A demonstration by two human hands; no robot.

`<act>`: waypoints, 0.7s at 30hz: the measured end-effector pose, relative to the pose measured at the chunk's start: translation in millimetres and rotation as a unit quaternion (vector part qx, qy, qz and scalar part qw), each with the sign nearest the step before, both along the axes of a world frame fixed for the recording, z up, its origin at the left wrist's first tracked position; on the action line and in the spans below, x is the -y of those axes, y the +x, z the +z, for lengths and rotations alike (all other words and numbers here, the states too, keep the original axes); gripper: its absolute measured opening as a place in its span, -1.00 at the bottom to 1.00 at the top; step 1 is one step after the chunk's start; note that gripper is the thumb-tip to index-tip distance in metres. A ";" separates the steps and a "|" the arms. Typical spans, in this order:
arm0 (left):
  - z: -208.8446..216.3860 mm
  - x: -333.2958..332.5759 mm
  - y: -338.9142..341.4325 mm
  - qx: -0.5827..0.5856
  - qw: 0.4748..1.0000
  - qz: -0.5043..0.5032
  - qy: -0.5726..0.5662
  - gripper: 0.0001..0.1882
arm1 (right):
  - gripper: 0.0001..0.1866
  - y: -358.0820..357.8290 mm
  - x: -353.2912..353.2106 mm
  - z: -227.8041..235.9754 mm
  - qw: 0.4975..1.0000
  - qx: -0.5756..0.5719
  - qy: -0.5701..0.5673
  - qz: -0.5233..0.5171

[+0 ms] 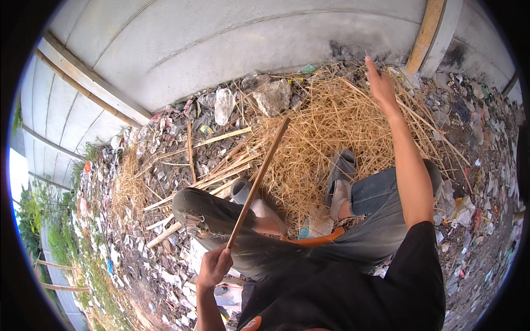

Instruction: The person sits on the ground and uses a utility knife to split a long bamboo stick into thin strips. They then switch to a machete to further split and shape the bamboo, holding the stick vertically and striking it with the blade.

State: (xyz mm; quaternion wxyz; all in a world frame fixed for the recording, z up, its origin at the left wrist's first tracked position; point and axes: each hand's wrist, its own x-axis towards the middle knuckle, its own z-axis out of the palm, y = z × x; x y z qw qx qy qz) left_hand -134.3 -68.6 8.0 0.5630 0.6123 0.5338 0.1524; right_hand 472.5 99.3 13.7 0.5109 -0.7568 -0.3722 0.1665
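Observation:
My left hand [215, 266] is closed around the lower end of a long, flat bamboo strip [258, 185], which slants up and away over my left knee. Stretched far forward to the right, my right hand [381, 85] is above the far edge of a heap of dry straw-like shavings [314, 127], near the wall. Its fingers look curled together with the thumb pointing up; a thin sliver seems to stick out at the tip, too small to name. A curved orange object [316, 239] lies between my legs, partly hidden by them.
Cut bamboo strips [221, 175] lie to the left of the shavings. A pale rock [273, 97] and scraps of litter [165, 259] cover the ground. A grey concrete panel wall [248, 44] with posts [428, 36] closes off the far side. Green plants [61, 231] grow at the left.

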 end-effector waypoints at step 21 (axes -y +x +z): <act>-5.9 -44.3 85.1 0.126 0.990 -0.057 0.005 -0.64 | -0.59 -200.1 32.5 8.7 0.915 -0.248 0.092 0.306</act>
